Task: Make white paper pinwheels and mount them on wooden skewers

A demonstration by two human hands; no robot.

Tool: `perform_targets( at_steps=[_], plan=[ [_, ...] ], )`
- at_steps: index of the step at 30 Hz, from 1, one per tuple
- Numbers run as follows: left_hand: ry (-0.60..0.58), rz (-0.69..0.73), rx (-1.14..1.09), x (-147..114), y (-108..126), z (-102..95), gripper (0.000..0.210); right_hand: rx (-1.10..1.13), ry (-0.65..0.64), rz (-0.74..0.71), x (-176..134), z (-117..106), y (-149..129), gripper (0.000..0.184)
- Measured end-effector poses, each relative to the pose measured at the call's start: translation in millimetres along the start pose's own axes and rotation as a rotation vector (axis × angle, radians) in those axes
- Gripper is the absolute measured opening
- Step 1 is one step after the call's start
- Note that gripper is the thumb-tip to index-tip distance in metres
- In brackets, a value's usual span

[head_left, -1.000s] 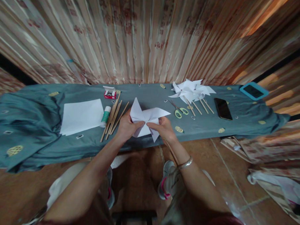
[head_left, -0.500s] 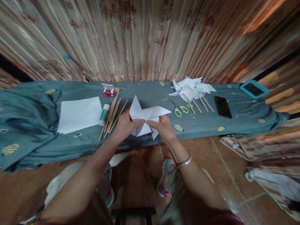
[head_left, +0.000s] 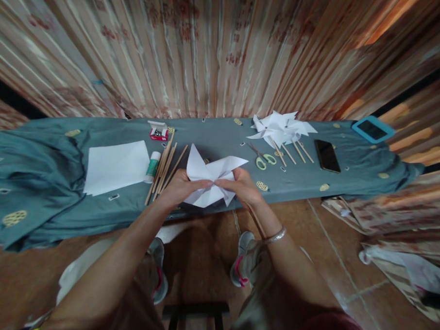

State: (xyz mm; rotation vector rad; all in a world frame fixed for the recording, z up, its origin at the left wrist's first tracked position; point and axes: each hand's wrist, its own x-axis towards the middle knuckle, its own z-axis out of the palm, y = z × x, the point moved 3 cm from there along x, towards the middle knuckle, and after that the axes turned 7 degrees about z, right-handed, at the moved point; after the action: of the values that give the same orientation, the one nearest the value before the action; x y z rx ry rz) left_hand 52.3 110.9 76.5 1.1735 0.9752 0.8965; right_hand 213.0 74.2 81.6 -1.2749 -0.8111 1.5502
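Between my two hands is a white paper pinwheel (head_left: 207, 197), held over the table's front edge. My left hand (head_left: 180, 186) grips its left side, with the thumb pressed on the centre. From the right, my right hand (head_left: 243, 185) pinches it too, its thumb meeting the other one at the middle. Folded blades spread out above and below the thumbs; the fingers under the paper are hidden. Left of my left hand lie several thin wooden sticks (head_left: 164, 170) and a green-and-white glue stick (head_left: 153, 167).
A stack of white paper (head_left: 116, 167) lies at the left. Behind the sticks stands a small red box (head_left: 159, 131) of metal bits. Scissors (head_left: 261, 159), several pinwheels on sticks (head_left: 280, 126), a phone (head_left: 327, 156) and a blue-framed device (head_left: 373, 129) lie to the right.
The lower left blade has been folded in, and both thumbs now press together at the centre. The pinwheel has shifted slightly left and down.
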Motion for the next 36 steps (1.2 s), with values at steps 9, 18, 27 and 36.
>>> perform_targets(
  at_steps=[9, 18, 27, 36],
  plan=[
    [0.120, 0.034, -0.026, -1, -2, -2.7, 0.024, -0.026, -0.036, -0.052, 5, 4, 3, 0.048],
    [0.350, 0.130, -0.174, 7, -8, -11.7, 0.041, -0.486, 0.420, -0.594, -18, -5, -19, 0.024],
    [0.363, 0.198, -0.190, 6, -1, -4.3, 0.041, -0.844, 0.387, -0.646, -23, 17, -13, 0.011],
    [0.310, 0.144, -0.239, 7, -6, -0.1, 0.044, -0.773, 0.434, -0.580, -20, 15, -14, 0.005]
  ],
)
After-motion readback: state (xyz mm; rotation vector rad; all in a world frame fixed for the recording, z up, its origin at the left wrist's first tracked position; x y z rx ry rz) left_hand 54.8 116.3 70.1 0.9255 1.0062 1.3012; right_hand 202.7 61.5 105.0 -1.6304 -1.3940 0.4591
